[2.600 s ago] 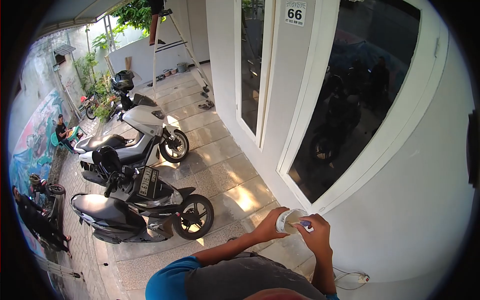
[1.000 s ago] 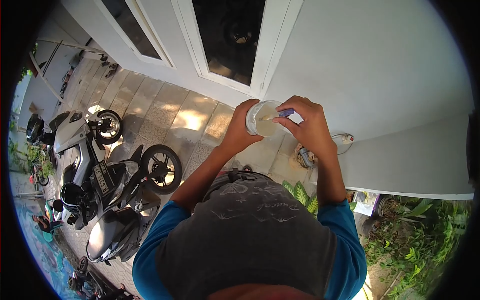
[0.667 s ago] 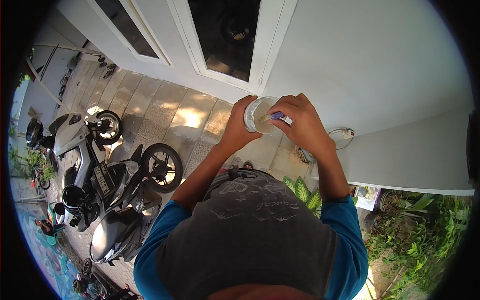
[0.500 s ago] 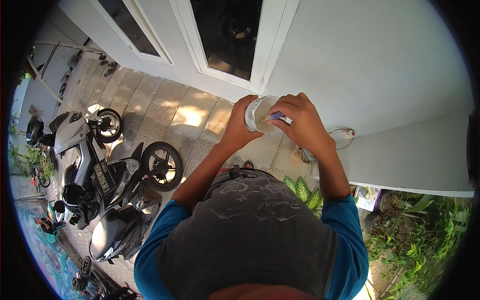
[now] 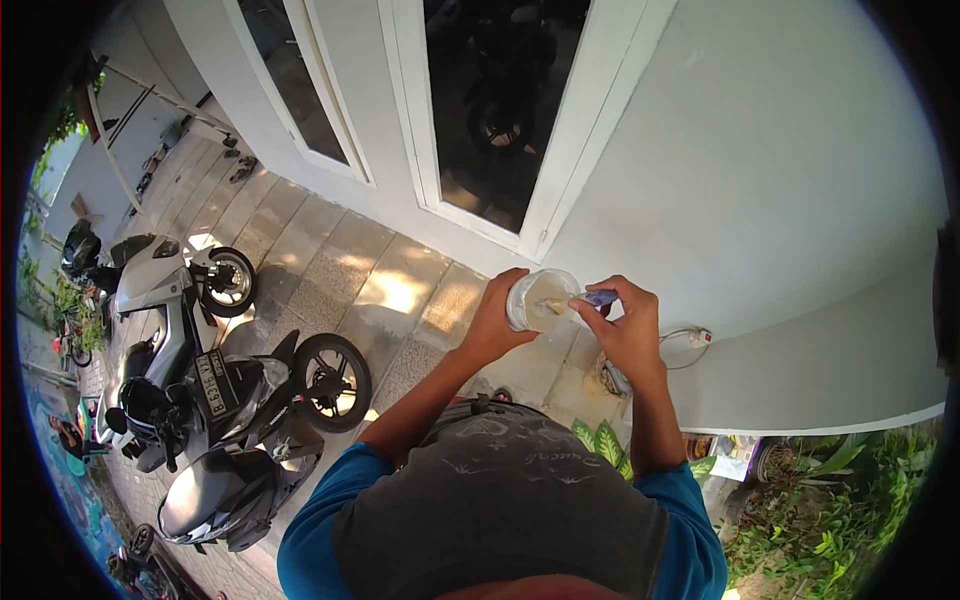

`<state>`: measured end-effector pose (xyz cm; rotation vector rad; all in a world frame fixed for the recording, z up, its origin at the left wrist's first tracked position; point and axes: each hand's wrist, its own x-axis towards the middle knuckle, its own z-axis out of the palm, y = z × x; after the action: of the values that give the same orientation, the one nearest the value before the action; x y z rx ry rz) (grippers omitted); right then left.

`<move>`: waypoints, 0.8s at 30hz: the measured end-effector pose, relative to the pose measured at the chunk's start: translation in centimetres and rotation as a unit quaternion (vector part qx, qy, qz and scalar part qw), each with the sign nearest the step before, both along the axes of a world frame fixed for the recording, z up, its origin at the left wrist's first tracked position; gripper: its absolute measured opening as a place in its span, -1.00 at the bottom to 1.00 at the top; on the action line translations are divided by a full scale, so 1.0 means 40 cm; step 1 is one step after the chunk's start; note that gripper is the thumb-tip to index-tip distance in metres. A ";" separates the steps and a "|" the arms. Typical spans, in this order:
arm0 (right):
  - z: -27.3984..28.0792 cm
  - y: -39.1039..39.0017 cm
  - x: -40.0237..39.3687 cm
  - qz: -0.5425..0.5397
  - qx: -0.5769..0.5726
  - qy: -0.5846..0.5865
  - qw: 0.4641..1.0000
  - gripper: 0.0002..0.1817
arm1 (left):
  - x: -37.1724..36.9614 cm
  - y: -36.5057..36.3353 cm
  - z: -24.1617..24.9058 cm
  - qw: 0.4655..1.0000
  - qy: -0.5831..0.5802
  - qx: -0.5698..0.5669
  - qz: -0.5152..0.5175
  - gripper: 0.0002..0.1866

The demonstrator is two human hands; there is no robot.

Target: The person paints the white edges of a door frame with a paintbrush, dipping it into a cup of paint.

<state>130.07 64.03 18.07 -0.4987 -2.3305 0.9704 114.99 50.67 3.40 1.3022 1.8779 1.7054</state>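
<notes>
At the far left, two scooters (image 5: 215,390) stand parked on the paved yard (image 5: 330,260). To their right, in front of the person's chest, the left hand (image 5: 500,325) wraps around a small clear plastic cup (image 5: 538,298) holding a pale liquid, gripping it from the left side. The right hand (image 5: 625,325) is closed on a blue-handled tool (image 5: 590,299), whose tip dips into the cup. Past the hands stands a white-framed window (image 5: 500,110); right of them, a cable plug (image 5: 694,336) lies near the white wall (image 5: 780,180).
</notes>
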 end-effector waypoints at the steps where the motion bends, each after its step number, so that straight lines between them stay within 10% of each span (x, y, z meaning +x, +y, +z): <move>1: -0.006 -0.004 -0.006 0.000 0.017 0.003 1.000 -0.76 | -0.007 -0.005 0.007 1.000 -0.001 -0.004 -0.006 -0.01; 24: -0.004 -0.118 -0.105 -0.081 -0.003 0.022 0.996 -0.76 | -0.136 -0.043 0.003 0.997 -0.009 -0.009 -0.074 -0.03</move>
<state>125.85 59.31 17.92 -0.6527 -2.2105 0.9022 109.56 48.97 3.51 1.3759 1.7365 1.6160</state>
